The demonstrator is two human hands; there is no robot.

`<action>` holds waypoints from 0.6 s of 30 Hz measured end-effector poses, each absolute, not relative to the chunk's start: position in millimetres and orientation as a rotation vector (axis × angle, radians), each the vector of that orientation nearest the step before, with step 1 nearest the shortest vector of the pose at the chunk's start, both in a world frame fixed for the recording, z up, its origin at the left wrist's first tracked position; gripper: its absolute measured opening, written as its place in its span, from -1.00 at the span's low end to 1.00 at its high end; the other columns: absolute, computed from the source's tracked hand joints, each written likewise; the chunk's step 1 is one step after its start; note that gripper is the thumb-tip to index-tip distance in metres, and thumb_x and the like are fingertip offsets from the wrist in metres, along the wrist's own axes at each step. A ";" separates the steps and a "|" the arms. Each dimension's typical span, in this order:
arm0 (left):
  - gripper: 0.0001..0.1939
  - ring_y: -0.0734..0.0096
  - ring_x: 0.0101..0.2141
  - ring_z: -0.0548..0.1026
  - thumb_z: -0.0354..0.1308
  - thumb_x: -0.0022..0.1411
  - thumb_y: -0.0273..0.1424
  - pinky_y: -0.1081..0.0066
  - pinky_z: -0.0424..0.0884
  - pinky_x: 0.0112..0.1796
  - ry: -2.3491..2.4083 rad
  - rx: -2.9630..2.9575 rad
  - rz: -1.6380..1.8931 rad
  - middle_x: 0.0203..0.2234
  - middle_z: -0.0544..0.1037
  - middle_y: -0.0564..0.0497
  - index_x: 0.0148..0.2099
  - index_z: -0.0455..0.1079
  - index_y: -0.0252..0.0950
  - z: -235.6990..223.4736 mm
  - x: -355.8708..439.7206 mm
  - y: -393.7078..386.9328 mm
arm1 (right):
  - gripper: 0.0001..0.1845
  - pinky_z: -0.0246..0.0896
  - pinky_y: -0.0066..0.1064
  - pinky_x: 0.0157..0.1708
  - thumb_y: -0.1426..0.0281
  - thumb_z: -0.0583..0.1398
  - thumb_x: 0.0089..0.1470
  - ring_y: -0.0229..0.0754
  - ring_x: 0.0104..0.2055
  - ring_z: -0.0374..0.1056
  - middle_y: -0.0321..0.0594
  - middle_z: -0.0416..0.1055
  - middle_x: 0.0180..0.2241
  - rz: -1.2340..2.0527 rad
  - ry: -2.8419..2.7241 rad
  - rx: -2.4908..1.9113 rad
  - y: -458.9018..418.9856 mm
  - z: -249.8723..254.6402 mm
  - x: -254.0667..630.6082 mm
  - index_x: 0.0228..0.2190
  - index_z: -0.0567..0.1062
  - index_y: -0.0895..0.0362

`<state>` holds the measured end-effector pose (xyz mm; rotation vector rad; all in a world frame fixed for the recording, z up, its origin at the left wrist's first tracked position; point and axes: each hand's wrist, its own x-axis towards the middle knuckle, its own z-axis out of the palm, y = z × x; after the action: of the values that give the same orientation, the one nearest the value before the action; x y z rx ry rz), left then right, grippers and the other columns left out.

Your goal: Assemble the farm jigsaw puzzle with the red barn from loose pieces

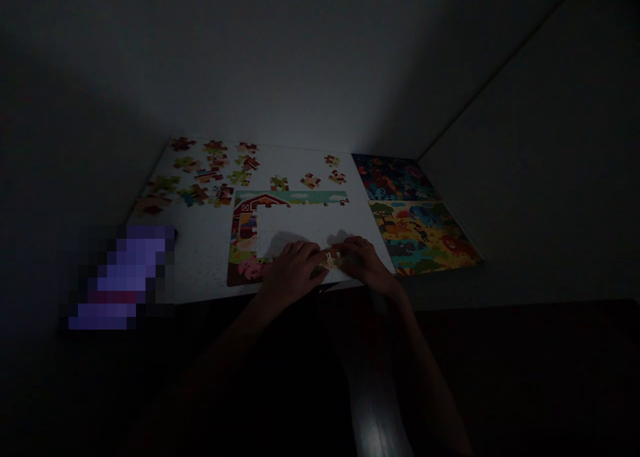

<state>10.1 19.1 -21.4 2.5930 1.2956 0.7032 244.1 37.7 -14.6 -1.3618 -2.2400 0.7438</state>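
A partly joined jigsaw puzzle (243, 227) lies on the white table, with a red barn at its upper left and a pink pig at its lower left. Its top, left and part of its bottom border are joined around a bare middle. At the bottom edge, my left hand (295, 269) closes its fingers on a puzzle piece (329, 259). From the other side my right hand (366, 263) grips at the same spot, fingers bent. My fingers cover most of what lies between them, and the light is very dim.
Several loose puzzle pieces (217, 158) are spread over the table's back left, and a few more (311, 180) lie behind the puzzle. Two picture boards (395, 177), (420, 237) lie at the right. A blurred, lit purple screen (125, 263) is at the left edge. Walls stand behind the table.
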 end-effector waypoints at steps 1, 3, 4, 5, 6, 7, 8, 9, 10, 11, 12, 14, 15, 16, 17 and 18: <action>-0.68 0.18 -0.06 0.42 0.21 0.28 -0.35 0.16 0.35 -0.01 1.290 2.596 0.711 -0.10 0.52 -0.02 0.09 0.44 -0.20 -22.5 10.2 19.3 | -0.57 0.09 -0.04 0.15 0.34 0.24 0.10 0.04 0.11 0.24 -0.11 0.35 0.01 0.740 -2.238 -1.355 38.5 -16.5 244.9 0.04 0.50 -0.01; -0.72 0.19 -0.07 0.43 0.22 0.28 -0.36 0.16 0.36 -0.02 1.284 2.608 0.731 -0.10 0.53 -0.03 0.04 0.46 -0.20 -25.6 10.4 20.0 | -0.57 0.09 -0.05 0.13 0.33 0.25 0.10 0.03 0.10 0.24 -0.11 0.35 -0.01 0.728 -2.232 -1.345 40.2 -20.1 246.2 0.04 0.50 0.00; -0.74 0.19 -0.07 0.43 0.22 0.27 -0.36 0.16 0.37 -0.02 1.280 2.615 0.742 -0.10 0.53 -0.03 0.02 0.47 -0.20 -27.3 10.5 20.4 | -0.58 0.10 -0.06 0.13 0.33 0.25 0.10 0.03 0.09 0.24 -0.11 0.36 -0.02 0.720 -2.232 -1.339 41.1 -21.5 246.5 0.03 0.51 0.01; -0.74 0.18 -0.07 0.44 0.23 0.27 -0.36 0.16 0.37 -0.02 1.278 2.622 0.754 -0.10 0.53 -0.04 0.01 0.47 -0.21 -28.9 10.6 20.7 | -0.58 0.10 -0.06 0.12 0.34 0.25 0.10 0.02 0.08 0.25 -0.11 0.37 -0.03 0.714 -2.236 -1.332 41.9 -22.3 246.6 0.03 0.51 0.02; -0.74 0.18 -0.07 0.44 0.23 0.27 -0.36 0.16 0.37 -0.02 1.278 2.627 0.768 -0.10 0.53 -0.04 0.01 0.47 -0.22 -30.3 10.6 21.0 | -0.59 0.10 -0.07 0.11 0.34 0.25 0.10 0.01 0.06 0.26 -0.12 0.37 -0.05 0.709 -2.242 -1.324 42.7 -22.7 246.4 0.02 0.52 0.02; -0.74 0.18 -0.07 0.44 0.22 0.27 -0.37 0.16 0.38 -0.02 1.275 2.631 0.782 -0.10 0.53 -0.05 0.01 0.47 -0.22 -31.4 10.6 21.1 | -0.59 0.10 -0.07 0.11 0.36 0.26 0.10 0.01 0.05 0.27 -0.12 0.38 -0.05 0.704 -2.249 -1.315 43.3 -22.7 246.0 0.02 0.52 0.02; -0.74 0.18 -0.07 0.45 0.22 0.28 -0.37 0.16 0.38 -0.02 1.271 2.634 0.796 -0.11 0.53 -0.05 0.01 0.47 -0.22 -32.0 10.6 21.2 | -0.59 0.10 -0.07 0.10 0.37 0.26 0.08 0.00 0.04 0.28 -0.13 0.39 -0.06 0.701 -2.255 -1.307 44.0 -22.3 245.4 0.01 0.52 0.02; -0.75 0.18 -0.07 0.45 0.21 0.28 -0.37 0.16 0.38 -0.03 1.268 2.634 0.805 -0.11 0.53 -0.05 0.01 0.48 -0.22 -32.3 10.5 21.1 | -0.58 0.11 -0.08 0.09 0.39 0.27 0.07 0.00 0.02 0.29 -0.13 0.40 -0.07 0.699 -2.258 -1.302 44.7 -21.9 244.8 0.00 0.53 0.02; -0.76 0.19 -0.07 0.45 0.21 0.28 -0.37 0.16 0.39 -0.03 1.270 2.632 0.812 -0.11 0.53 -0.05 0.00 0.48 -0.21 -32.2 10.4 21.0 | -0.58 0.12 -0.08 0.08 0.40 0.28 0.05 -0.01 0.01 0.30 -0.14 0.40 -0.08 0.698 -2.258 -1.299 45.4 -21.5 244.3 0.00 0.53 0.02; -0.77 0.19 -0.08 0.45 0.21 0.28 -0.37 0.16 0.39 -0.03 1.273 2.629 0.817 -0.12 0.53 -0.06 -0.01 0.49 -0.20 -31.8 10.4 20.8 | -0.57 0.14 -0.09 0.07 0.41 0.28 0.03 -0.01 -0.01 0.31 -0.14 0.41 -0.10 0.701 -2.253 -1.295 46.2 -21.3 243.8 -0.01 0.54 0.03; -0.78 0.19 -0.08 0.45 0.21 0.28 -0.37 0.16 0.39 -0.03 1.274 2.627 0.816 -0.12 0.53 -0.06 -0.02 0.49 -0.20 -31.3 10.3 20.5 | -0.57 0.15 -0.10 0.06 0.42 0.29 0.01 -0.02 -0.02 0.31 -0.15 0.42 -0.12 0.706 -2.244 -1.290 47.2 -21.3 243.6 -0.03 0.55 0.04; -0.79 0.20 -0.08 0.46 0.21 0.28 -0.37 0.16 0.39 -0.02 1.273 2.627 0.808 -0.13 0.53 -0.06 -0.03 0.50 -0.20 -30.1 10.0 20.1 | -0.58 0.16 -0.12 0.05 0.43 0.30 -0.02 -0.03 -0.04 0.32 -0.17 0.43 -0.17 0.736 -2.204 -1.276 49.0 -21.5 243.3 -0.06 0.56 0.05; -0.79 0.20 -0.08 0.46 0.21 0.28 -0.37 0.16 0.38 -0.01 1.270 2.631 0.803 -0.13 0.53 -0.06 -0.03 0.50 -0.20 -29.6 9.9 20.0 | -0.59 0.16 -0.12 0.04 0.42 0.30 -0.04 -0.04 -0.05 0.32 -0.18 0.44 -0.20 0.764 -2.171 -1.265 49.5 -21.2 242.8 -0.08 0.57 0.04; -0.79 0.20 -0.08 0.46 0.21 0.28 -0.37 0.16 0.38 -0.01 1.265 2.637 0.798 -0.13 0.53 -0.06 -0.03 0.50 -0.21 -29.4 9.7 20.0 | -0.62 0.16 -0.13 0.05 0.40 0.30 -0.04 -0.04 -0.06 0.33 -0.20 0.44 -0.22 0.797 -2.117 -1.257 49.2 -20.0 241.7 -0.11 0.57 0.04; -0.79 0.20 -0.08 0.46 0.21 0.28 -0.37 0.17 0.38 -0.01 1.263 2.643 0.794 -0.13 0.53 -0.06 -0.03 0.49 -0.21 -29.4 9.5 20.1 | -0.64 0.17 -0.13 0.05 0.37 0.30 -0.04 -0.05 -0.06 0.33 -0.21 0.44 -0.23 0.827 -2.038 -1.256 47.5 -17.5 239.5 -0.13 0.57 0.03; -0.79 0.20 -0.08 0.45 0.20 0.29 -0.37 0.17 0.38 -0.01 1.264 2.648 0.791 -0.13 0.53 -0.06 -0.03 0.49 -0.21 -29.6 9.2 20.3 | -0.67 0.17 -0.14 0.06 0.33 0.30 -0.03 -0.06 -0.05 0.33 -0.21 0.44 -0.21 0.851 -1.935 -1.259 44.0 -13.5 235.8 -0.15 0.57 0.03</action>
<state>9.2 20.3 -29.6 2.6482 1.2638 0.7910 235.8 44.0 -13.5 -1.2591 -1.9355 0.8513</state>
